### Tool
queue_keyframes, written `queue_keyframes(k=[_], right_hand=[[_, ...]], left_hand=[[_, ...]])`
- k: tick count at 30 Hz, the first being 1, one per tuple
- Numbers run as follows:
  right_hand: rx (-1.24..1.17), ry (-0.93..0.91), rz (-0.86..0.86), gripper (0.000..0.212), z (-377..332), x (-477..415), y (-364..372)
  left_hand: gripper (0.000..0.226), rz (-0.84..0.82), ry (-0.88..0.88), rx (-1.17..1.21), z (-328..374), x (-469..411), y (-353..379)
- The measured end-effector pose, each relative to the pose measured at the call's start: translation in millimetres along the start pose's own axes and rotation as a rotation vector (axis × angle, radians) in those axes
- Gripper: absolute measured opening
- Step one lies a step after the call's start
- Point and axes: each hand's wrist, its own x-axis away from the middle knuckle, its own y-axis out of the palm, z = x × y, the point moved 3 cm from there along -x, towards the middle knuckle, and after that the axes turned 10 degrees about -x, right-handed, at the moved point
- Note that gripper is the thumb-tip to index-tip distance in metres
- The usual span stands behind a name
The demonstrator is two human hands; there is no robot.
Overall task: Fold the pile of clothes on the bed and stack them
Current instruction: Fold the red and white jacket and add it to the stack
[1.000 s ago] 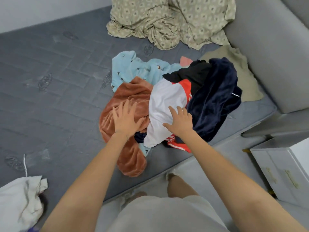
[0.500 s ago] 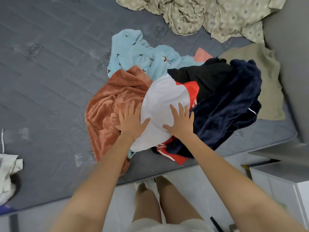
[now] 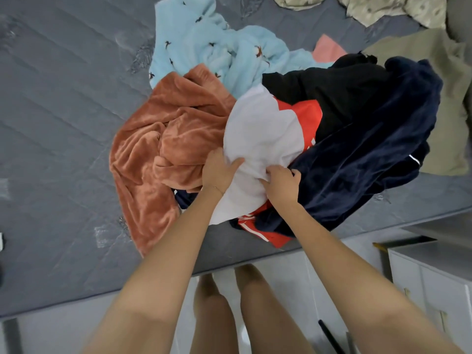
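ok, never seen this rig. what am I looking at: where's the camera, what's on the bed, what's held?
No robot here: these are a person's two bare hands, filmed by one wide-angle camera worn on the head, looking down. The left hand and right hand both grip the white garment on top of an unfolded pile on the grey mattress. Around it lie a rust-orange fleece, a light blue printed fleece, a black garment, a navy velvety garment and some red fabric.
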Motion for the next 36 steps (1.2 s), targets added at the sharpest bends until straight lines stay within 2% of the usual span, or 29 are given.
queue_keyframes(k=[1, 4, 8, 14, 20, 24, 29, 36], right_hand=[[-0.068, -0.009, -0.006, 0.030, -1, -1, -7], [-0.349, -0.009, -0.093, 0.025, -8, 2, -29], [-0.550, -0.053, -0.122, 0.044, -35, 20, -71], [-0.614, -0.255, -0.092, 0.051, -105, 63, -133], [-0.688, -0.428, 0.005, 0.052, -179, 105, -162], [-0.728, -0.505, 0.052, 0.050, -234, 135, -171], [-0.663, -0.607, 0.106, 0.049, -313, 178, -176], [-0.706, -0.627, 0.168, 0.046, -402, 220, -165]], left_hand=[[0.033, 0.009, 0.015, 0.077, 2, 4, -3], [0.034, 0.066, 0.049, 0.233, 15, 17, -23], [0.029, 0.133, 0.072, 0.324, 42, 40, -67], [0.019, 0.241, 0.188, 0.251, 68, 83, -163], [0.046, 0.357, 0.147, 0.205, 51, 118, -252], [0.057, 0.423, 0.187, 0.198, 29, 144, -316], [0.064, 0.469, 0.219, 0.223, -12, 180, -398], [0.063, 0.494, 0.240, 0.188, -87, 214, -486]])
